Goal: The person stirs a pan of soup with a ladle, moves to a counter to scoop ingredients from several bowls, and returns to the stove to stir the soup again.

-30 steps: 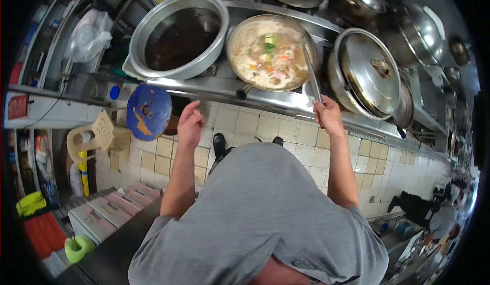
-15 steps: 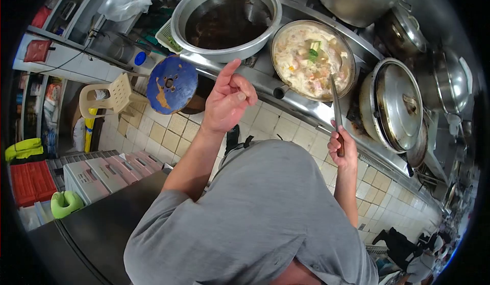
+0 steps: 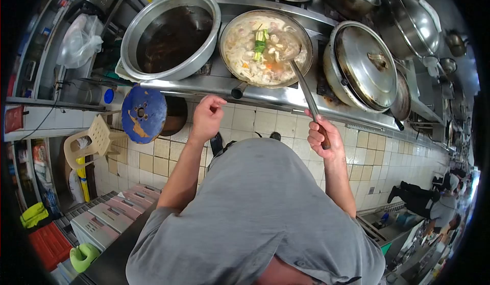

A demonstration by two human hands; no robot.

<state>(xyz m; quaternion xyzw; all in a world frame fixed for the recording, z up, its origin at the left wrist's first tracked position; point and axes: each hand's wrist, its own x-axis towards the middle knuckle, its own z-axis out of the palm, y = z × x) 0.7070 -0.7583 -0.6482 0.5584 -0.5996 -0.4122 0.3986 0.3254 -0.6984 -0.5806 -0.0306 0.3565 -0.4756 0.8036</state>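
My right hand (image 3: 324, 136) is wrapped round the brown handle of a long metal ladle (image 3: 304, 88). The ladle's bowl dips into the right side of a pale, chunky soup (image 3: 244, 63) in a wide round pan (image 3: 222, 55) on the stove. A tied green-and-pale stalk bundle (image 3: 260, 45) lies in the soup, with orange bits near it. In front of the stove edge, my left hand (image 3: 207, 117) hangs in the air with its fingers curled in, and I see nothing in it.
Left of the pan stands a big metal pot (image 3: 127, 55) of dark liquid. A lidded pot (image 3: 334, 70) sits at its right. A blue round stool (image 3: 130, 104) and a beige plastic chair (image 3: 94, 141) are at floor left. Another person (image 3: 441, 208) is far right.
My view has turned, and the pan now sits further left. My left hand has come down, its raised index finger now bent. The stalk bundle shows more fully; the ladle stays in the soup.
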